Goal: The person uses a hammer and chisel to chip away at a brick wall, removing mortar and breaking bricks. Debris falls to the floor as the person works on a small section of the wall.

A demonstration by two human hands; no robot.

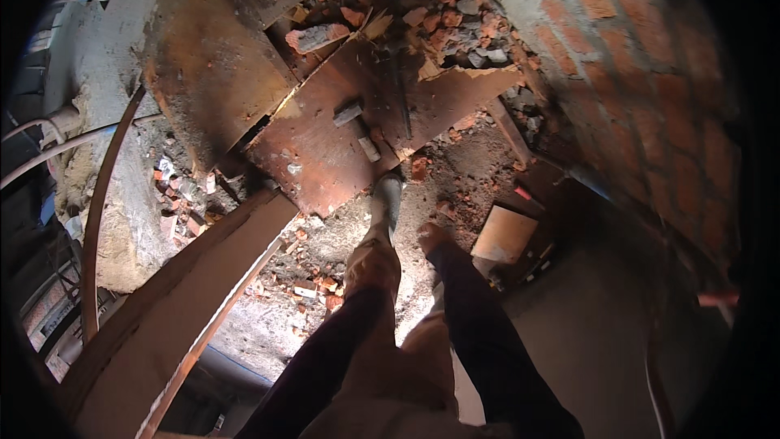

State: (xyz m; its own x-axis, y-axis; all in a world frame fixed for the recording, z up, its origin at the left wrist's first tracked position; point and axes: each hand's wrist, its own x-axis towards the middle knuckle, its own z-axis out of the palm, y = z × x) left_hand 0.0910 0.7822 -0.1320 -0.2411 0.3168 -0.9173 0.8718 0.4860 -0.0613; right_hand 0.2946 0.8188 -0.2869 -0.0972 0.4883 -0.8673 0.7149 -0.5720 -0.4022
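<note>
My right hand (435, 237) hangs low over the rubble-strewn floor, its fingers curled in; whether they hold anything is hidden. My left hand (374, 264) is by my bent leg, hard to separate from the trouser cloth, and its fingers do not show clearly. In front of my boot (387, 199), a hammer (368, 145) with a grey head lies on a broken reddish-brown board (313, 146). A thin dark rod (403, 97) lies beside it. Closest to my right hand is a square tan panel (504, 234) on the floor.
Broken bricks (451, 16) are heaped at the far side, beside a brick wall (601, 49). A stained board (215, 57) leans at the far left. One long plank (187, 293) slants along the near left. A small red object (524, 193) lies right.
</note>
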